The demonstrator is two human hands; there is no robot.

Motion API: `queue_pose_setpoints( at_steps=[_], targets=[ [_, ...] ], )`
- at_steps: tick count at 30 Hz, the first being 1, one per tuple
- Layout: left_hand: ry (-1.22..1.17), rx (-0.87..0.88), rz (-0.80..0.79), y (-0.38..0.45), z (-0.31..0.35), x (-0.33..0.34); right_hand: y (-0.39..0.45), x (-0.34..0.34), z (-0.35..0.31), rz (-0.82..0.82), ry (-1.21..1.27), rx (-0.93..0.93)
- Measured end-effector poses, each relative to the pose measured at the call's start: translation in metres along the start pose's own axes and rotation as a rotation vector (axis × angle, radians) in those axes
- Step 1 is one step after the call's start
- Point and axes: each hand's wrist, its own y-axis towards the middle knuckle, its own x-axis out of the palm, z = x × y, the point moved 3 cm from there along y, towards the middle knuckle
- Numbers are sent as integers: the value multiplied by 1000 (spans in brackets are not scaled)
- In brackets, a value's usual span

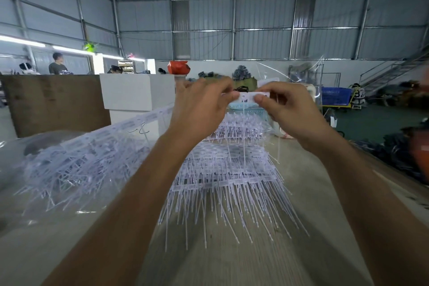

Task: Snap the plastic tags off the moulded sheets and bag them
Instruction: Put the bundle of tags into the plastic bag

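Both hands pinch a small white tag held up over a table strewn with moulded sheets.

The left hand [199, 104] and the right hand [287, 109] are raised side by side, the fingers of each curled and pinching opposite ends of one printed tag [249, 96]; thin white stems hang from it, though blur makes the exact count unclear. Below, on the pale table [313, 216], lies a stack of moulded sheets [222, 176] with long stems fanning toward the near edge. To the left, a clear bag [58, 160] holds a heap of white tags. A second clear bag [299, 79] stands just beyond the right hand. A blue crate [335, 96] sits far right.
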Motion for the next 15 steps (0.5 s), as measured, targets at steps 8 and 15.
queue_pose_setpoints(
  at_steps=[8,15],
  targets=[
    [32,10,16,-1,6,3,-5,30,-3,31,302,96],
    [-277,-123,-106,2,-4,8,-9,28,-17,123,-366,-273]
  ],
)
